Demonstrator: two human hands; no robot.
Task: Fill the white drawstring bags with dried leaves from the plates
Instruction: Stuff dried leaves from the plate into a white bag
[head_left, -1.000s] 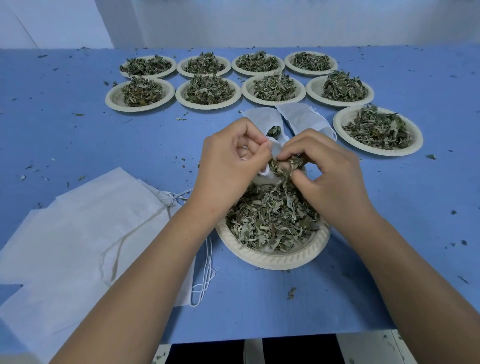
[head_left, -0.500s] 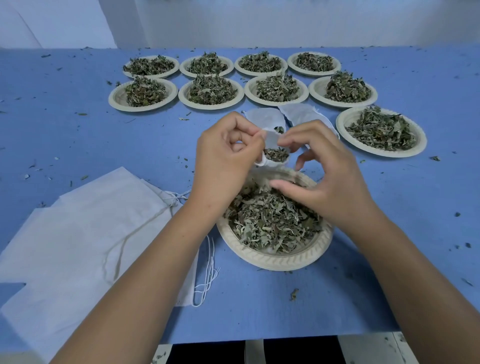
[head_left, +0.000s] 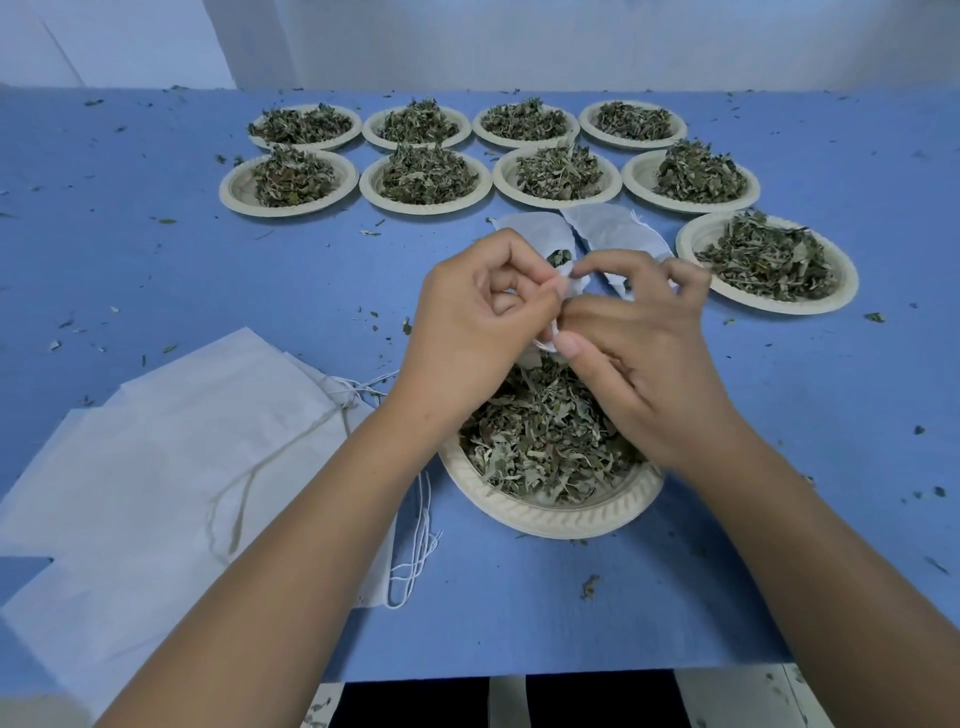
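Small white drawstring cloth bag (head_left: 544, 340), held two-handed.
Left hand (head_left: 478, 322) and right hand (head_left: 644, 353) pinch its mouth above the near cream paper plate (head_left: 561, 519) of dried green leaves (head_left: 540, 441).

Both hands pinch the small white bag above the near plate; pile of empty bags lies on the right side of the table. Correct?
No, one slip. The head view shows the pile of empty bags on the left side of the table, not the right. The rest holds: the left hand and the right hand both pinch the small white bag above the near plate.
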